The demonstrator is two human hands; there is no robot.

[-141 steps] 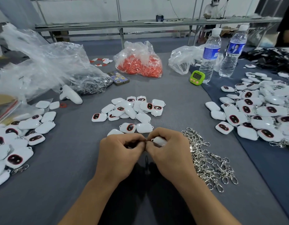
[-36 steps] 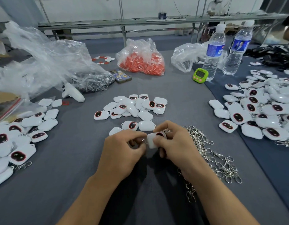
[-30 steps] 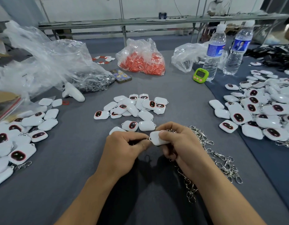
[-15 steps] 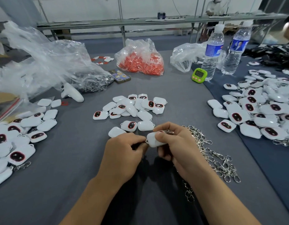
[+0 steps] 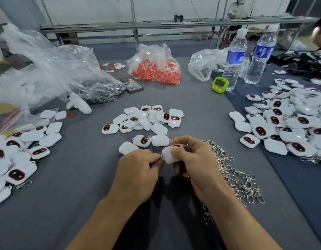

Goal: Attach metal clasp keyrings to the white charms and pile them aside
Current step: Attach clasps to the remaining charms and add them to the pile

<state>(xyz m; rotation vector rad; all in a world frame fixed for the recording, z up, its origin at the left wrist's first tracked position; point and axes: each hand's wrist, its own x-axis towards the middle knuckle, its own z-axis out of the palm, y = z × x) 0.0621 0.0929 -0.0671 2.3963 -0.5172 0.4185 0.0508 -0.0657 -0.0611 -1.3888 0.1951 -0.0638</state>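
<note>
Right hand [image 5: 195,163] gripping white charm [image 5: 169,156], left hand [image 5: 138,170] pinching at its edge, keyrings [image 5: 235,177] beside

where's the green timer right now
Head view, right of centre at the back: the timer stands just left of the left bottle, right of the bag of orange parts.
</note>
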